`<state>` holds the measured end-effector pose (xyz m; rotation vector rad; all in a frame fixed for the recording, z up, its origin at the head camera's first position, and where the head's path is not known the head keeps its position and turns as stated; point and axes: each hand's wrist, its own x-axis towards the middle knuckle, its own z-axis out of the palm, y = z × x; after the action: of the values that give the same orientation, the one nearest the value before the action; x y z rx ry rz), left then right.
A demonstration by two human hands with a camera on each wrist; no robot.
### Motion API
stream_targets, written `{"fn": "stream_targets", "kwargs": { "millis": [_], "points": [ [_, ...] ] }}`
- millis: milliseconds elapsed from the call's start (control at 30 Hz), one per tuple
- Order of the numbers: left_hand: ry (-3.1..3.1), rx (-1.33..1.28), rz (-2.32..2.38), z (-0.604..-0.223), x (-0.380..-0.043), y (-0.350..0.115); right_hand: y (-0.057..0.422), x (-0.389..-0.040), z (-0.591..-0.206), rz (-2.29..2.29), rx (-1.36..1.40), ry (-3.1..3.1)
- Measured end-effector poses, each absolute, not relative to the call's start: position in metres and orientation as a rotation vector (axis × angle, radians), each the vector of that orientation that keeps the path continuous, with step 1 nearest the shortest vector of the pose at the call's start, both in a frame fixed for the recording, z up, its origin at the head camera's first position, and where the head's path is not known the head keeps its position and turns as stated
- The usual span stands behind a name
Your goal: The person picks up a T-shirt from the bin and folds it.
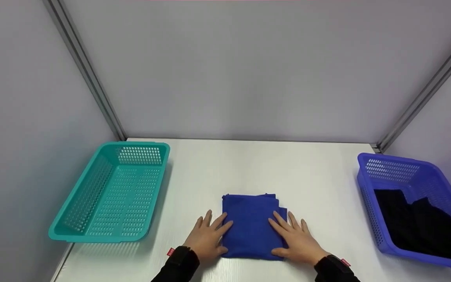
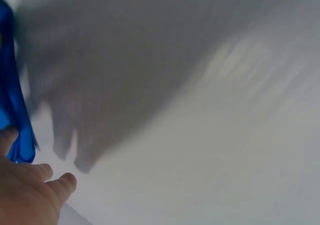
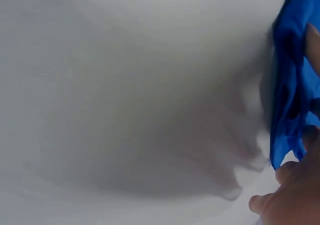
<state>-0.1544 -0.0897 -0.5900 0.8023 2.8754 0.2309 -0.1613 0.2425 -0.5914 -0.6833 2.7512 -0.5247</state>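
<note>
A blue cloth point(image 1: 251, 227), folded into a rough square, lies flat near the front of the table. My left hand point(image 1: 206, 239) touches its left edge with fingers spread. On the opposite side my right hand point(image 1: 299, 243) rests on the cloth's right part, its fingers extended too. Layered folds of the blue cloth point(image 3: 287, 85) show along the side edge in the right wrist view. In the left wrist view only a strip of the blue cloth point(image 2: 15, 100) appears beside the fingers.
A teal plastic basket point(image 1: 108, 238) with nothing in it stands at the left. At the right, a purple basket point(image 1: 370, 219) holds black cloth point(image 1: 421, 227). Grey walls point(image 1: 241, 70) enclose the white table point(image 1: 249, 164) at the back and sides.
</note>
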Motion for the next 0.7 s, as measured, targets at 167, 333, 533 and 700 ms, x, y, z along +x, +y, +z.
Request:
{"fn": "stream_targets", "kwargs": {
  "millis": [167, 333, 533, 700],
  "points": [
    [2.866, 0.794, 0.263, -0.59, -0.158, -0.091, 0.248, -0.165, -0.592, -0.516, -0.716, 2.742],
    [2.913, 0.775, 0.307, -0.586, -0.172, -0.086, 0.24, -0.176, -0.59, -0.528, -0.682, 2.831],
    [2.969, 0.617, 0.343, -0.587, -0.187, -0.072, 0.227, -0.19, -0.587, -0.501, -0.551, 2.864],
    [2.891, 0.506, 0.436, -0.585, -0.189, -0.067, 0.228, -0.196, -0.582, -0.544, -0.501, 2.81]
  ]
}}
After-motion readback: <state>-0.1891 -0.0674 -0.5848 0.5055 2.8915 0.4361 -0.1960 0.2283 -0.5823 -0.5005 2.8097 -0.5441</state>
